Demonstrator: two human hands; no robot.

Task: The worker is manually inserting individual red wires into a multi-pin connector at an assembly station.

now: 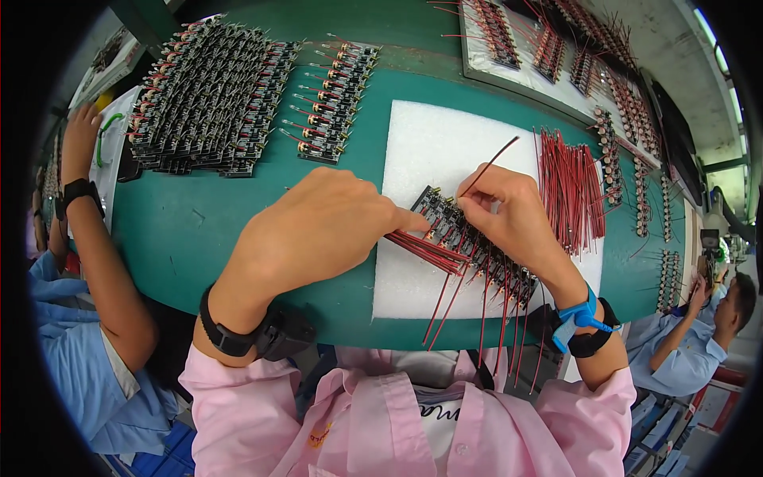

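Observation:
On a white foam sheet (pixel 409 143) lies a black circuit board panel (pixel 501 266), slanting from upper left to lower right, with several thin wires trailing off its near side. My left hand (pixel 326 226) is closed around a bundle of red wires (pixel 429 253), its index finger reaching to the panel's upper left end. My right hand (pixel 509 203) pinches one dark red wire (pixel 494 163) above the panel's far edge; the wire sticks up past the fingers. I cannot make out whether its lower end touches the board. A pile of loose red wires (pixel 571 191) lies right of the panel.
Stacked circuit boards (pixel 211 99) stand at the back left of the green table (pixel 191 262), beside another board strip (pixel 334 103). A tray (pixel 548 83) of wired boards sits back right. Co-workers' arms show at left (pixel 111 246) and right (pixel 675 338).

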